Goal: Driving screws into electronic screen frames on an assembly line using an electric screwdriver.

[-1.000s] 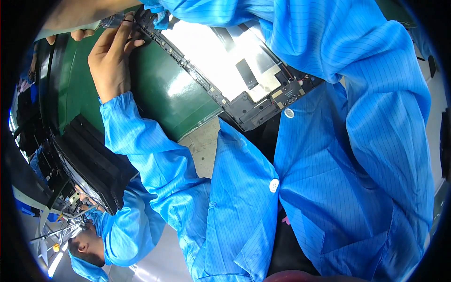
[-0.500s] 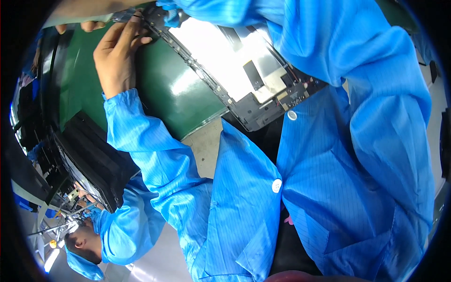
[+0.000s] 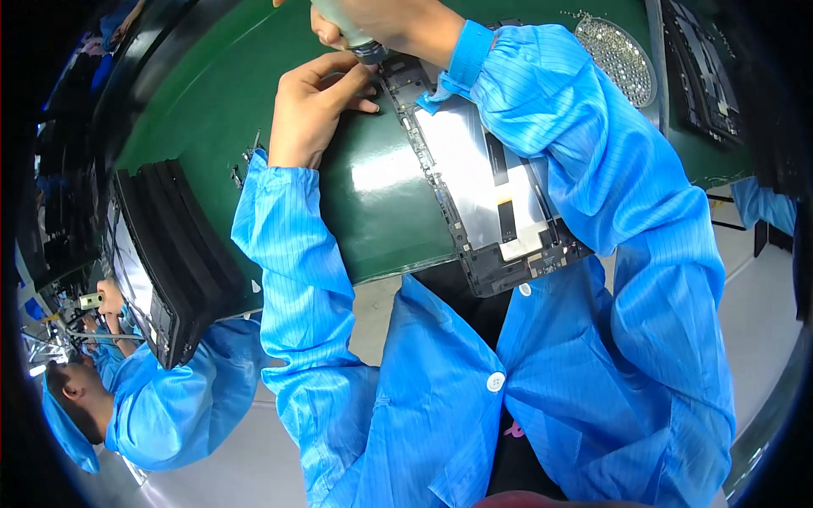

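Device (image 3: pixel 477 169) at the near edge of the table (image 3: pixel 203 118), between panels left and right.
The device's near end reaches past the table edge; a handheld tool (image 3: pixel 349 24) stands at its far left corner. A dish of small pieces (image 3: pixel 616 63) lies to its far right, and panels (image 3: pixel 701 76) lie right of the dish. A stack of panels (image 3: pixel 182 254) occupies the near left, with loose parts (image 3: pixel 240 171) just beyond it and a co-worker (image 3: pixel 182 402) on its near side.
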Tool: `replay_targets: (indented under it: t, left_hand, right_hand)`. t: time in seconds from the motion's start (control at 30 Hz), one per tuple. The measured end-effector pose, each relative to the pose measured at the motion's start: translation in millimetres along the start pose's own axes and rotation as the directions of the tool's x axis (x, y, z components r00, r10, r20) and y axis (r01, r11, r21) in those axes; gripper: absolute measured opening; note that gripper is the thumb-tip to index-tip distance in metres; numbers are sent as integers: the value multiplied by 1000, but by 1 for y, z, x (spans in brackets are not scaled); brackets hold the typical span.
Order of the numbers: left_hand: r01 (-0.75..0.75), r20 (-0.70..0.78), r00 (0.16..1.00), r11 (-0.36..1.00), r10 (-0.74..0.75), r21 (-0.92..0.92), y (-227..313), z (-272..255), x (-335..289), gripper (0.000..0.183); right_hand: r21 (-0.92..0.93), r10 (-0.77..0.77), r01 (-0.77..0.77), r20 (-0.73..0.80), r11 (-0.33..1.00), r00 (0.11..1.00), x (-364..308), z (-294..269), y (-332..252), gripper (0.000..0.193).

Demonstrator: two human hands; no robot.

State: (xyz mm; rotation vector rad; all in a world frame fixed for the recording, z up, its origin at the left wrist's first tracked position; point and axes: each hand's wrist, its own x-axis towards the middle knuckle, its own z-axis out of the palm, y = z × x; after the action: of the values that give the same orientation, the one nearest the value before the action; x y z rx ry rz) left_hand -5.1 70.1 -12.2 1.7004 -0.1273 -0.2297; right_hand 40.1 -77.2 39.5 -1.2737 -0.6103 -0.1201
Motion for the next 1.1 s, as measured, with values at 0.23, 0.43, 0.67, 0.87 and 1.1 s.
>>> replay_targets:
  t: [0.23, 0.43, 0.67, 0.87, 1.1]
  left_hand:
    - [20, -10, 1000, 1000, -20, -2, 2, 3, 4, 24]
    - [21, -17, 1000, 1000, -21, 11, 0, 2, 3, 24]
    - [5, 4, 1000, 1000, -5, 18, 1, 3, 4, 25]
    - [22, -7, 1000, 999, -22, 28, -1, -1, 2, 26]
    - [11, 3, 1000, 1000, -11, 22, 0, 0, 1, 25]
  right_hand:
    - [-337, 187, -222, -133, 915, 973, 4, 9, -21, 64]
    - [-48, 26, -25, 24, 999, 999, 5, 3, 1, 32]
    - [-5, 87, -87, 0, 996, 996, 3, 0, -4, 31]
    - [-784, 68, -245, -253, 571, 965, 1, 36, -49, 36]
    - [-33, 131, -130, 42, 991, 990, 0, 1, 1, 52]
